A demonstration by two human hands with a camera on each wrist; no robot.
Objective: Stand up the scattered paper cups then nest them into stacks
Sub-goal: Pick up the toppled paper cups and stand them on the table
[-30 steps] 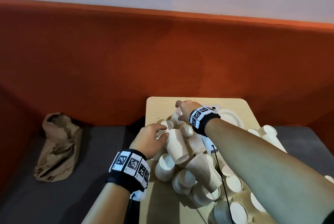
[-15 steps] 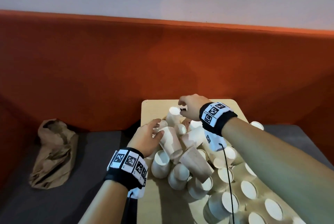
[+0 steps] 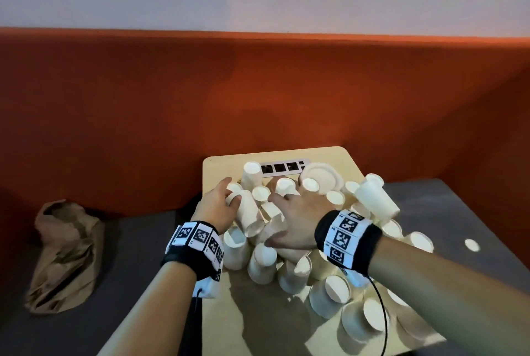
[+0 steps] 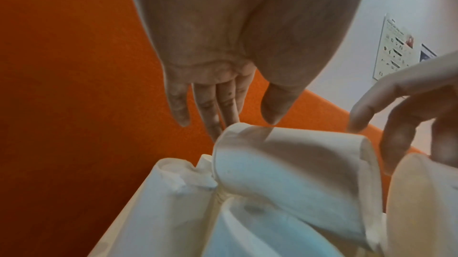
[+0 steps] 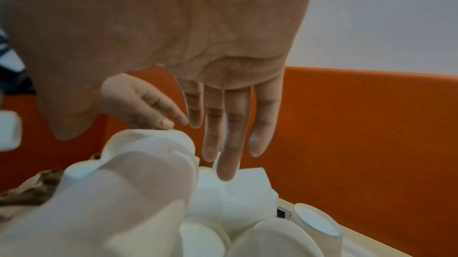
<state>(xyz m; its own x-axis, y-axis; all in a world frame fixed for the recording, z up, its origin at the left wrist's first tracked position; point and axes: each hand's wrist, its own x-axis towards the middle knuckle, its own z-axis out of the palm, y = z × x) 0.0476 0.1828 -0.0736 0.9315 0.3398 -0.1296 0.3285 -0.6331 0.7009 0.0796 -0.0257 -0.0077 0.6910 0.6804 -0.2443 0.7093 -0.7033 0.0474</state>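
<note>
Head view: a heap of paper cups (image 3: 289, 241) covers the middle and right side of the small wooden counter (image 3: 220, 324), most lying on their sides or tipped against each other, a few upside down. The left hand (image 3: 215, 206) sits at the heap's left edge, near the counter's far-left corner, fingers extended against a tilted cup (image 3: 249, 213). The right hand (image 3: 298, 220) lies spread over the middle of the heap, palm down, thumb reaching toward the near cups. Both wrists carry black bands with square-coded markers (image 3: 198, 238). Near the counter's far edge lie a paper plate (image 3: 324, 176) and a white strip with dark squares (image 3: 282, 167). A crumpled brown paper bag (image 3: 64, 252) lies on the grey seat, well apart from the counter's left edge, with an orange backrest (image 3: 258, 91) behind.

Left wrist view: the left hand (image 4: 223, 55) has a loose, unclosed grip, fingers straight, the fingertips (image 4: 218, 124) just behind the rim of a cup lying on its side (image 4: 292, 173). Fingers of the other hand enter at right.

Right wrist view: the right hand (image 5: 198, 46) also keeps its grip loose, fingers straight and pointing down at the cups; the longest fingertip (image 5: 226, 171) seems to touch a cup, though blur makes this uncertain.
</note>
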